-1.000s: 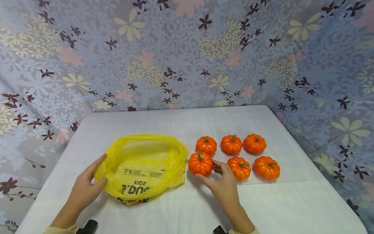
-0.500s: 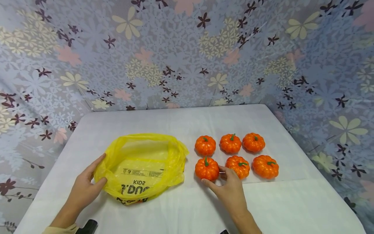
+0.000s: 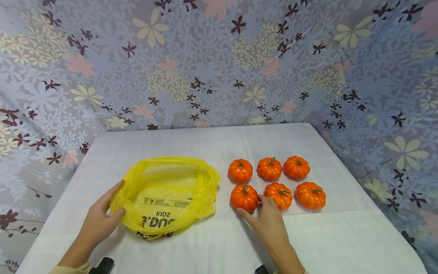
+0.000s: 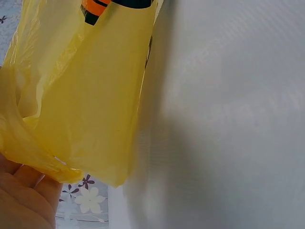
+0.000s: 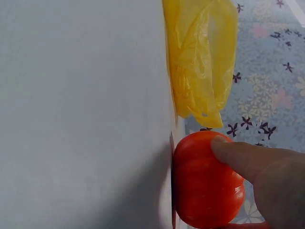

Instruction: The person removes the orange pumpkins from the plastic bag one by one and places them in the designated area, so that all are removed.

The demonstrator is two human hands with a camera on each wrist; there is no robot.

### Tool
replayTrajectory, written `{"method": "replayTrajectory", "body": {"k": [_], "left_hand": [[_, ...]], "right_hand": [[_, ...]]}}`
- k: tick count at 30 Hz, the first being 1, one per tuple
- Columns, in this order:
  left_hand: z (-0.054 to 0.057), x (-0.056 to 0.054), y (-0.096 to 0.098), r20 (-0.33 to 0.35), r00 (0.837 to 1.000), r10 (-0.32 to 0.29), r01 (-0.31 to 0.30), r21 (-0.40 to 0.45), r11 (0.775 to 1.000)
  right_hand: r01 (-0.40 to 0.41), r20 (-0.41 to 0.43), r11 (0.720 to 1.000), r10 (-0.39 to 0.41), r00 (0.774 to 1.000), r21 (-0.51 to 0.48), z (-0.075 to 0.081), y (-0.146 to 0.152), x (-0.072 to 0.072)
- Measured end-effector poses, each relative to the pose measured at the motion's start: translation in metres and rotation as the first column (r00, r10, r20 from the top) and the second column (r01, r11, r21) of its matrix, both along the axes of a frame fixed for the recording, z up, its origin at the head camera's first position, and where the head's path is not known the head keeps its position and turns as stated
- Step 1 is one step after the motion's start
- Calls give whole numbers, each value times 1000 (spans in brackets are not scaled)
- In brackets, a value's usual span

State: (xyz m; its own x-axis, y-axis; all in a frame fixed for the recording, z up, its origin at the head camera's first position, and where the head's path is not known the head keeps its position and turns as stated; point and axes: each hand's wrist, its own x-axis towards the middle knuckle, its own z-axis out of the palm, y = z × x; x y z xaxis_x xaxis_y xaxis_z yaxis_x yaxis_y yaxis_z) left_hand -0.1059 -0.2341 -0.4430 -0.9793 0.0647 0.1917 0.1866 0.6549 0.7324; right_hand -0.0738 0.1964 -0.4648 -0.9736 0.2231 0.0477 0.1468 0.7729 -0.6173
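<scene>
A thin yellow plastic bag (image 3: pixel 202 205) with black print lies on the table, its mouth spread wide. My left hand (image 3: pixel 100 217) is at its left side, thumb and fingers apart and touching the outside of the plastic; in the left wrist view the fingers (image 4: pixel 28 191) lie against the bag's edge. With my right hand (image 3: pixel 268 224) I grip a shiny orange toy pumpkin (image 3: pixel 244 198) with a green stem. It sits on the table right of the bag, at the left end of the front row. In the right wrist view my thumb presses on this pumpkin (image 5: pixel 205 186).
Several similar pumpkins stand close by in two rows: one (image 3: pixel 278 196) right beside my right fingers, another (image 3: pixel 310 195) further right, and a back row (image 3: pixel 270 168) behind. A white cloth covers the table (image 3: pixel 191 255). Flowered fabric (image 3: pixel 219 68) hangs behind it.
My right hand has moved the pumpkin slightly right and toward me, away from the bag and into line with the front row. My left hand and the bag have stayed put.
</scene>
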Motion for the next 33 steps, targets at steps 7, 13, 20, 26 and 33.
{"method": "replayTrajectory", "body": {"k": [7, 13, 20, 26, 33], "left_hand": [[0, 0, -2, -24, 1000, -14, 14, -2, 1000], [-1, 0, -2, -47, 999, -16, 15, -9, 1000], [0, -1, -2, -38, 999, -15, 15, -5, 1000], [3, -2, -2, -43, 999, -15, 15, -4, 1000], [2, -2, -2, -21, 1000, -13, 13, -1, 1000]], "right_hand": [[-30, -49, 999, 30, 998, 13, 12, -1, 7], [-58, -141, 991, 40, 989, -125, 35, 5, 11], [-105, -239, 961, 43, 970, -255, 68, 20, 12], [-192, -368, 917, 55, 928, -348, 95, 35, 9], [-229, -414, 905, 66, 908, -360, 101, 42, 7]]}}
